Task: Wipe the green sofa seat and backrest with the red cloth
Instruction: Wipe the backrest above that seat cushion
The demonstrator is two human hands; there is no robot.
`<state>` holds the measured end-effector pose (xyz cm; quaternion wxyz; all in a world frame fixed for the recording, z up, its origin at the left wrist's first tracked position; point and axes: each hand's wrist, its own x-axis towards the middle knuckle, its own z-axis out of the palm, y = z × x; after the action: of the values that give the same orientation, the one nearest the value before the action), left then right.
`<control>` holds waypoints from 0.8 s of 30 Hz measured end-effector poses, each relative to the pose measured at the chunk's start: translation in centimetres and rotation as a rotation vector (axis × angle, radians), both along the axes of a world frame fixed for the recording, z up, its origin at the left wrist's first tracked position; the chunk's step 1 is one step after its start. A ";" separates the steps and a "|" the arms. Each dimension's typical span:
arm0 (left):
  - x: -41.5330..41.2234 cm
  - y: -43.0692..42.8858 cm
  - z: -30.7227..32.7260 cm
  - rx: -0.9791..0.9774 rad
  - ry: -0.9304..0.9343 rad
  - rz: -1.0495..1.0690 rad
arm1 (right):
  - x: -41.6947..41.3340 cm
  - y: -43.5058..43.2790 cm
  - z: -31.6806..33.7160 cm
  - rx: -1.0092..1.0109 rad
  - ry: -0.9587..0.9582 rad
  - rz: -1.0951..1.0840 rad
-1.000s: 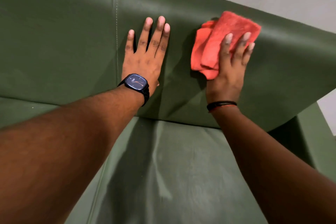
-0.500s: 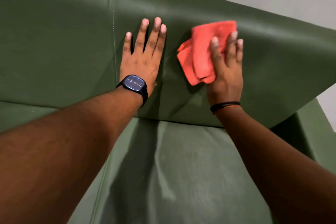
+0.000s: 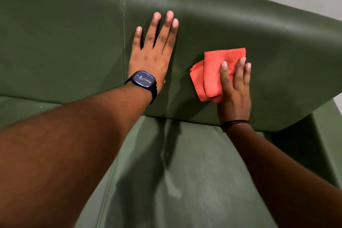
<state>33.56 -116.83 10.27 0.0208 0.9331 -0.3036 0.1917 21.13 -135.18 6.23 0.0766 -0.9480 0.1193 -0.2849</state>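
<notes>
Red folded terry cloth (image 3: 218, 72) is lying pressed against the green leather sofa backrest (image 3: 268, 39), low on the panel, just above the seat crease. Right hand (image 3: 234, 87) is lying flat on it, fingers extended and close together, pinning rather than gripping. Left hand (image 3: 154, 50) is bracing open-palmed on the backrest, holding nothing, beside the stitched seam (image 3: 123, 24).

Risks, as judged: loose folds at the cloth's left edge are likely to bunch or slip from under the palm; the dark wristwatch (image 3: 144, 79) is riding close to the leather and could scuff it.

Room: open panel lies rightward and upward to the backrest's top edge. Green seat cushion (image 3: 203, 172) below is unobstructed. The left hand is blocking leftward strokes.
</notes>
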 end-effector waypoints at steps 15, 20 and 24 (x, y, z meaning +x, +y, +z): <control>-0.7 0.1 0.4 0.001 0.018 0.008 | -2.9 1.6 -3.3 0.134 0.254 -0.003; -2.0 0.7 -0.7 -0.005 0.075 -0.017 | -6.1 6.0 -5.6 0.493 0.209 -0.114; -5.8 3.4 -4.5 0.033 0.219 -0.086 | -9.7 10.9 -8.6 0.592 0.276 -0.094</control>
<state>27.74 -113.42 5.74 0.0467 0.9348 -0.3424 0.0826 11.45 -124.26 -2.35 0.3188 -0.9077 0.2498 -0.1099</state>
